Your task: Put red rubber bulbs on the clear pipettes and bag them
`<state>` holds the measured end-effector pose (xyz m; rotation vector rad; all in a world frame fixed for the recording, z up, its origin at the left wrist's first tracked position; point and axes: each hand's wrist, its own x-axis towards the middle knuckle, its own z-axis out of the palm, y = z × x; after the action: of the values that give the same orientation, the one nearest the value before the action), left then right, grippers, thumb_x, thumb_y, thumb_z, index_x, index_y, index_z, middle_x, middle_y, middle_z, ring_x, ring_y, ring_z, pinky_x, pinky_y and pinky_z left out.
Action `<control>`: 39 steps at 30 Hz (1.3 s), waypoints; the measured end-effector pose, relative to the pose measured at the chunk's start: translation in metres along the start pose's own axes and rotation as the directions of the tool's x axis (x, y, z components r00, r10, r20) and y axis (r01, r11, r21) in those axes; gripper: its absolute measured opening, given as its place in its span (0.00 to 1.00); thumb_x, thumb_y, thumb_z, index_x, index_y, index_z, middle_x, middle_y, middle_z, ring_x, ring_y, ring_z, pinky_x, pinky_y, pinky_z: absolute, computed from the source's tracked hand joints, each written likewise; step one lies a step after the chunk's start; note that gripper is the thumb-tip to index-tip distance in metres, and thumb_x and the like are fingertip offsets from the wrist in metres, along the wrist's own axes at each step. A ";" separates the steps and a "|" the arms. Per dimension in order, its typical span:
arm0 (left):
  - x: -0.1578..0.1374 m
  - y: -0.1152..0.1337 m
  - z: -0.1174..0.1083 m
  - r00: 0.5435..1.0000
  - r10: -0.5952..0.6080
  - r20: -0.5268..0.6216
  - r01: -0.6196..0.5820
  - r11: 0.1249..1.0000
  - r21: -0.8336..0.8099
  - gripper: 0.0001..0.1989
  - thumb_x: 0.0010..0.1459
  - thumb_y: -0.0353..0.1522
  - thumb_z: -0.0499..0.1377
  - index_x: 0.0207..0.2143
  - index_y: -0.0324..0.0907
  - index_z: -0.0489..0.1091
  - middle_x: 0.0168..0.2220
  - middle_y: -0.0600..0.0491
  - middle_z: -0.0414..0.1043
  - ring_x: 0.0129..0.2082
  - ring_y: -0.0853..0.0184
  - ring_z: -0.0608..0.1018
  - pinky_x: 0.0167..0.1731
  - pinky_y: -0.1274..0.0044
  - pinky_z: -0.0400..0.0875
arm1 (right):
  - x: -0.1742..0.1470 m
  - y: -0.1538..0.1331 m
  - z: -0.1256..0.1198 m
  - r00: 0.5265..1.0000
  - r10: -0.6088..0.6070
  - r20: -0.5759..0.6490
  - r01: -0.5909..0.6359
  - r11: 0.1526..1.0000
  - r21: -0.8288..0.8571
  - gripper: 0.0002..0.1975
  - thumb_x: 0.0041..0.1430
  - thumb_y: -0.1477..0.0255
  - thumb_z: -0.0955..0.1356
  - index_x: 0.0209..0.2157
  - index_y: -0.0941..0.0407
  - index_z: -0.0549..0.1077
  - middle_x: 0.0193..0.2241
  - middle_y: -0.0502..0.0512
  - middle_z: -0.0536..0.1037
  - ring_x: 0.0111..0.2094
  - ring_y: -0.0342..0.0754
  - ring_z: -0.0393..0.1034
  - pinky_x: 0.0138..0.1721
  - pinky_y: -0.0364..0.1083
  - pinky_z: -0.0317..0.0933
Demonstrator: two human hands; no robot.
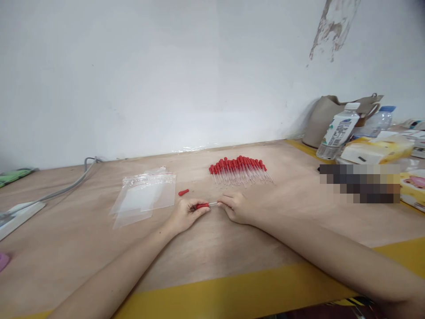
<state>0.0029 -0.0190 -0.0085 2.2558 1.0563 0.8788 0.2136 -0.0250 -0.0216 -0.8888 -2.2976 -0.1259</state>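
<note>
Between my two hands lies a dropper point(203, 205) with a red rubber bulb and a clear thin tube. My left hand point(188, 214) is closed around the red bulb end. The fingertips of my right hand point(236, 207) pinch the clear tube at its other end. A loose red rubber bulb point(183, 192) rests on the table just beyond my left hand. Past my right hand, a row of droppers point(239, 170) with red bulbs lies side by side, bulbs pointing toward the wall and tubes toward me.
Clear zip bags point(142, 195) lie in a stack at the left. A grey cable point(71, 184) runs to a white power strip point(21, 217). At the right stand a plastic bottle point(338, 133), a beige bag point(320, 119) and tissue packs point(376, 150). Yellow tape point(212, 292) edges the table.
</note>
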 end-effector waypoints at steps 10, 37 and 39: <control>0.001 0.002 -0.001 0.999 0.054 -0.001 -0.053 0.995 0.083 0.10 0.53 0.37 0.56 0.34 0.41 0.73 0.30 0.52 0.76 0.28 0.68 0.75 0.29 0.77 0.70 | 0.004 -0.003 0.000 0.986 0.092 0.139 -0.101 0.993 0.057 0.13 0.60 0.72 0.57 0.28 0.59 0.69 0.25 0.53 0.71 0.25 0.41 0.61 0.27 0.40 0.52; 0.013 -0.043 -0.038 0.968 0.029 -0.251 0.119 0.824 0.554 0.13 0.56 0.37 0.51 0.33 0.43 0.74 0.32 0.50 0.71 0.35 0.60 0.71 0.38 0.70 0.65 | 0.087 0.039 0.018 0.579 0.815 0.014 -0.802 0.573 -0.170 0.16 0.55 0.64 0.60 0.32 0.59 0.73 0.32 0.61 0.75 0.38 0.54 0.69 0.36 0.49 0.58; 0.013 -0.043 -0.038 0.968 0.025 -0.250 0.119 0.830 0.545 0.12 0.56 0.37 0.51 0.33 0.44 0.73 0.32 0.50 0.71 0.36 0.60 0.71 0.38 0.70 0.65 | 0.085 0.040 0.018 0.582 0.813 0.019 -0.798 0.575 -0.182 0.19 0.54 0.59 0.60 0.31 0.59 0.73 0.32 0.62 0.75 0.37 0.55 0.69 0.36 0.50 0.58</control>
<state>-0.0392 0.0220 -0.0069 2.6122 1.6587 0.9371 0.1822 0.0588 0.0112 -1.9891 -1.7391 0.1565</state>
